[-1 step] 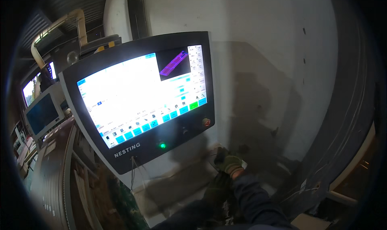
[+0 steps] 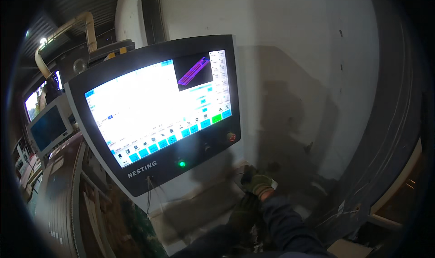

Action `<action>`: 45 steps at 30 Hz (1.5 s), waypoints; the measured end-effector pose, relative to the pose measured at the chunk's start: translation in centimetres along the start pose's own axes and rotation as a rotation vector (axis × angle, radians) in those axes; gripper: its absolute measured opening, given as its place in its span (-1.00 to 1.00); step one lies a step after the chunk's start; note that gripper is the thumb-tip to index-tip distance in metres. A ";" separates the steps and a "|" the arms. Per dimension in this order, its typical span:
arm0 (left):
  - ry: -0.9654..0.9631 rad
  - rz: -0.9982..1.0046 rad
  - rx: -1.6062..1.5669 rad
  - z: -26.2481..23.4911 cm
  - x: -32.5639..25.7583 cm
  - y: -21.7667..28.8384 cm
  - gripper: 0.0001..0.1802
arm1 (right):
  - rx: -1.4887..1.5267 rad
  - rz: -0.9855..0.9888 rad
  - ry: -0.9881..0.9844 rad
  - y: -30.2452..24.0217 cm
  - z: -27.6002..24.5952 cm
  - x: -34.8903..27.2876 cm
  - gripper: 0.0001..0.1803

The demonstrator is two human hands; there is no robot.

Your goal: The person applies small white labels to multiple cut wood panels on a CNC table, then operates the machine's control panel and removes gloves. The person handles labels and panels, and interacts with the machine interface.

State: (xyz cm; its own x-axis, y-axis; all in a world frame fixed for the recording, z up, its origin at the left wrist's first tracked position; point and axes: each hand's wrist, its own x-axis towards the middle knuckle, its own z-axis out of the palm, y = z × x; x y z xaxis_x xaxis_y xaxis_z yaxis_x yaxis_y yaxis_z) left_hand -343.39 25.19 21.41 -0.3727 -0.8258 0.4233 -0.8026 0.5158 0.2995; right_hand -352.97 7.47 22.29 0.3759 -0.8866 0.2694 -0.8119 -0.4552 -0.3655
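— Any bins or boxes by that hand?

— I can't make one out. The gloved right hand (image 2: 259, 183) sits low by the white wall (image 2: 290, 40), fingers curled on something pale; what it is, I can't tell.

— Room to move?

— The control panel (image 2: 158, 113) hangs close on the left, its lower edge just above the hand; bare wall to the right.

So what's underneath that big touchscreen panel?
Below the touchscreen panel a thin cable hangs down against a pale ledge. The gloved right hand rests there on something flat and light, mostly covered by the glove. The left hand isn't visible.
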 end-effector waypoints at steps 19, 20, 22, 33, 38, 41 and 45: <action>0.014 -0.284 -0.175 3.5 0.3 0.1 -0.36 | -0.115 -0.107 0.046 2.5 -0.6 0.3 -0.41; 0.093 -0.221 -0.099 3.7 0.3 0.1 -0.40 | -0.112 -0.058 -0.033 2.3 -0.8 0.3 -0.42; 0.307 -0.086 0.087 4.2 0.3 -0.1 -0.56 | -0.077 -0.048 0.015 2.0 -0.6 0.4 -0.45; -0.124 -0.127 0.068 6.0 0.1 -1.9 -0.26 | -0.218 -0.069 0.055 4.1 3.7 0.7 -0.41; 0.042 -0.013 0.335 4.6 0.4 -1.1 -0.25 | -0.149 -0.072 0.045 3.2 1.1 0.5 -0.44; -0.150 -0.042 0.018 2.2 0.8 -0.2 -0.26 | -0.104 -0.055 0.019 2.4 -1.1 0.1 -0.50; -0.165 -0.023 0.094 0.2 1.9 1.4 -0.26 | 0.021 -0.011 0.007 1.7 -2.7 -0.2 -0.48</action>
State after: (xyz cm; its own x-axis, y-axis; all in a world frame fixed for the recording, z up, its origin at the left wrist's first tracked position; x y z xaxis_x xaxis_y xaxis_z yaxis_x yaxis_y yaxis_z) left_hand -345.29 24.27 22.50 -0.4187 -0.8673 0.2693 -0.8488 0.4791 0.2234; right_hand -355.63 7.03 24.00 0.3816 -0.8809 0.2800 -0.7983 -0.4668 -0.3806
